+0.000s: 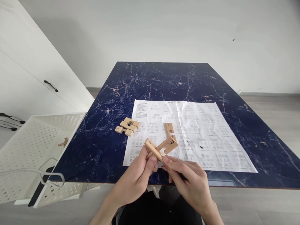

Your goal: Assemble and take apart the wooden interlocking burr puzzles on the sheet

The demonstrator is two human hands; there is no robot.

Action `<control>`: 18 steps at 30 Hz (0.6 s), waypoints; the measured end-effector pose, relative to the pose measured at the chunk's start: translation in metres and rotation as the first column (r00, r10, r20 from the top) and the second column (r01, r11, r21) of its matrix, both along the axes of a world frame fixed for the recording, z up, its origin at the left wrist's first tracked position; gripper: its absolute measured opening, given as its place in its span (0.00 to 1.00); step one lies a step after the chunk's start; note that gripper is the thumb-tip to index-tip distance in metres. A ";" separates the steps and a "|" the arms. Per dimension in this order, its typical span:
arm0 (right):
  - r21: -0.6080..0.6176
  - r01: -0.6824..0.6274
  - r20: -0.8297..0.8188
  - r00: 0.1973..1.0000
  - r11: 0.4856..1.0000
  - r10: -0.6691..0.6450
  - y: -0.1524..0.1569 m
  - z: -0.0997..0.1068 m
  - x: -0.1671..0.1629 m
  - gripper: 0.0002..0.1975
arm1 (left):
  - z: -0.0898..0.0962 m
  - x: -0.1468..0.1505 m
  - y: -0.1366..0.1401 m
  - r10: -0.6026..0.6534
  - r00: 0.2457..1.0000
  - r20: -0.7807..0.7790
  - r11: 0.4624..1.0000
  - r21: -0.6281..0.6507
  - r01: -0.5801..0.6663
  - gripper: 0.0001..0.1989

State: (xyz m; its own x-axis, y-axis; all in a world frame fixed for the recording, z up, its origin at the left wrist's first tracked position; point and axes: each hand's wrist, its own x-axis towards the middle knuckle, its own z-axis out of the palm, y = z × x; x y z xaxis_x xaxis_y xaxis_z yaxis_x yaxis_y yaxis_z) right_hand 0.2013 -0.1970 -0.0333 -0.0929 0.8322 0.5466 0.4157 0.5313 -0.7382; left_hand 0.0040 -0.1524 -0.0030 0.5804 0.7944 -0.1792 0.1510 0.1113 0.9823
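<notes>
Near the table's front edge, my left hand (142, 172) and my right hand (185, 173) both grip a long wooden puzzle piece (153, 151), the left at its underside and the right at its lower right end. A second notched wooden piece (170, 144), marked with a dark figure, crosses it at an angle and sticks out to the upper right. Another notched wooden piece (169, 128), marked 1, lies on the paper just behind. To the left, several notched wooden pieces (127, 125) lie close together, partly on the paper's edge. My fingers hide the crossing's lower side.
Under the pieces is a creased white instruction sheet (206, 140) with small printed diagrams, on a dark blue marbled table (154, 81). At the left stand a white perforated cart (21, 153), with a small wooden object (63, 142) in it, and a white cabinet (30, 59).
</notes>
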 end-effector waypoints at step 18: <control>-0.158 0.351 0.208 0.926 0.923 -0.316 0.001 0.020 0.016 0.08 | -0.014 -0.003 0.004 0.162 0.950 0.268 0.984 -0.119 -0.134 0.22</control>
State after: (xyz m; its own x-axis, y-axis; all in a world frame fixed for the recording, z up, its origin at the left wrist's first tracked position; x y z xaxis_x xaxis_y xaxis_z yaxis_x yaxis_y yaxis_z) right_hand 0.2174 -0.1955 -0.0130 0.1283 0.9172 0.3773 0.6757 0.1976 -0.7102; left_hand 0.0012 -0.1486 -0.0165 0.4953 0.8617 -0.1103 -0.1490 0.2093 0.9664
